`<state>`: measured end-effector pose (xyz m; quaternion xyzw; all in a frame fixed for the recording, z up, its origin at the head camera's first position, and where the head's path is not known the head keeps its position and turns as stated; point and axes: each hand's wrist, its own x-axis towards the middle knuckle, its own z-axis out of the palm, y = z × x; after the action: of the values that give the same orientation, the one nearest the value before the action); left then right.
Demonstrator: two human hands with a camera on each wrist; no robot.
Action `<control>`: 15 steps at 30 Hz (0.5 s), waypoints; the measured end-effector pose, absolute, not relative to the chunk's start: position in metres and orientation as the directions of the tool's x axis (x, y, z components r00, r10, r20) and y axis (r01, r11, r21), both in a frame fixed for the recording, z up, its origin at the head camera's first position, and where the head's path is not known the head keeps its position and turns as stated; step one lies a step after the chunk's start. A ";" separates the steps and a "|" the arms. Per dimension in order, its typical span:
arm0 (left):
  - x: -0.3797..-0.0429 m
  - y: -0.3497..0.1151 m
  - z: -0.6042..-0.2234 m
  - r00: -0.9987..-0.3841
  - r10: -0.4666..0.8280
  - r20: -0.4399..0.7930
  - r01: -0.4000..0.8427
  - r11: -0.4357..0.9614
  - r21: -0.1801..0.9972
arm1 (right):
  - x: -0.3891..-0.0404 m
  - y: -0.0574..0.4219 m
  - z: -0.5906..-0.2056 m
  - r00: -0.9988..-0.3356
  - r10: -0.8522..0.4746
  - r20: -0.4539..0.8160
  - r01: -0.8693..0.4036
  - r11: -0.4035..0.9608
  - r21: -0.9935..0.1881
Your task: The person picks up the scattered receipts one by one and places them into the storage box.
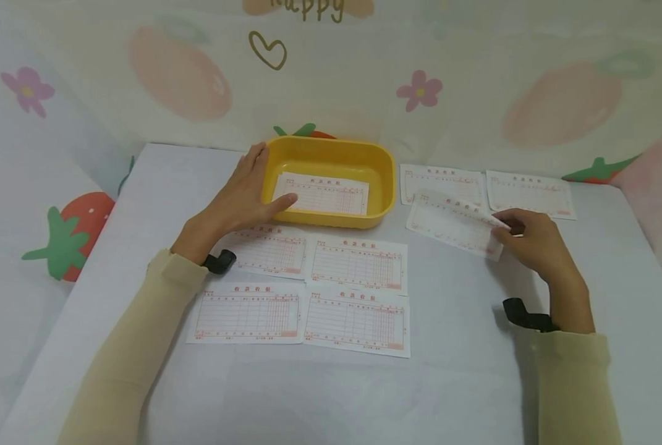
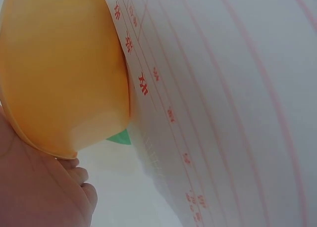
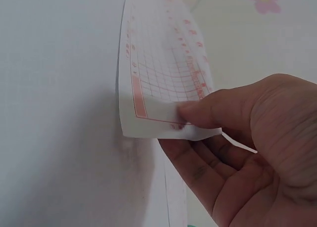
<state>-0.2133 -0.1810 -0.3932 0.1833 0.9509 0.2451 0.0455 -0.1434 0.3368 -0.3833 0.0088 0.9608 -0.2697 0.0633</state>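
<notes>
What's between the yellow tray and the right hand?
In the head view: the paper slip the right hand pinches, part of another slip behind it, and a narrow strip of bare white table beside the yellow tray.

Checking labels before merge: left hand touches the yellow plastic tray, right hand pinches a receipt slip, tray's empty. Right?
Not empty: the yellow plastic tray holds a receipt slip, as the head view shows. Left hand touching the tray and right hand pinching another slip are correct.
</notes>
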 end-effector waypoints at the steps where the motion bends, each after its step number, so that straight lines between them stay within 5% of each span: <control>1: -0.213 -0.181 -0.394 -0.928 0.371 0.007 0.328 0.812 0.483 | -0.143 0.337 -0.383 -0.992 -0.017 -0.124 0.051 0.851 -0.523; 15: -0.212 -0.180 -0.393 -0.930 0.366 0.000 0.321 0.815 0.482 | -0.142 0.338 -0.379 -0.993 0.056 -0.100 0.109 0.732 -0.673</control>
<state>-0.2124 -0.1803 -0.3929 0.1806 0.9515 0.2445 0.0462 -0.1423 0.3380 -0.3787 0.0444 0.9299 -0.3634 0.0366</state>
